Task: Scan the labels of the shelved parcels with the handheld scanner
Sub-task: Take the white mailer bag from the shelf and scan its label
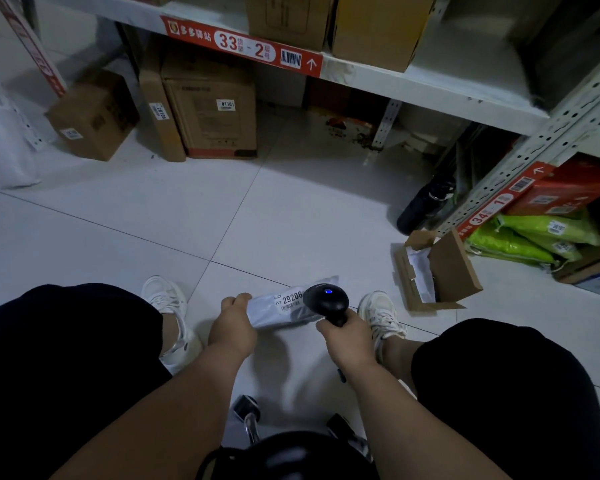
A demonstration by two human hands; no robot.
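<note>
Above the tiled floor (125,209), between the person's knees, the left hand (232,327) grips one end of a grey parcel (284,311). Its white label (289,301) faces up. The right hand (347,337) is curled round the handle of the black scanner (326,301), whose head is just over the label's right edge.

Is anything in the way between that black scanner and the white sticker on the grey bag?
Nothing visible. The black handheld scanner, gripped by the right hand, hovers right beside the white label on the grey plastic parcel.
</note>
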